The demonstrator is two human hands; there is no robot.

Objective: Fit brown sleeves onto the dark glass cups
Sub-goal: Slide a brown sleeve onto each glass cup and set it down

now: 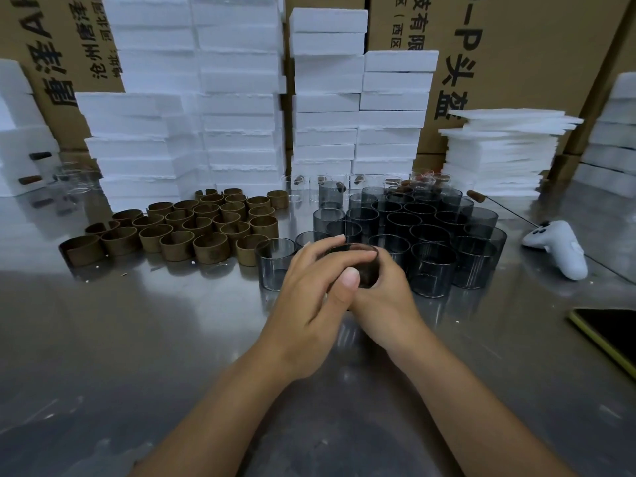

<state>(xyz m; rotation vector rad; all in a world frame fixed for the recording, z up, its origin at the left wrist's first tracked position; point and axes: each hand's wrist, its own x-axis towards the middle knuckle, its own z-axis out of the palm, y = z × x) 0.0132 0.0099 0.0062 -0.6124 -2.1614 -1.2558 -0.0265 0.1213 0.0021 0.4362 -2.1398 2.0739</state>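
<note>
Holding one dark smoked-glass cup (354,251) low over the grey steel table (137,339), just in front of the other cups: left hand (309,290) curled round its near-left wall, right hand (389,297) cupping the right. Looks brown below the rim; too covered to tell whether sleeved. Likely rigid, slick, breakable, fairly light. Best gripped by the wall, off the thin rim. Brown ring-shaped sleeves (192,232) massed left, probably light and crushable. Remaining dark glass cups (433,242) clustered right.
</note>
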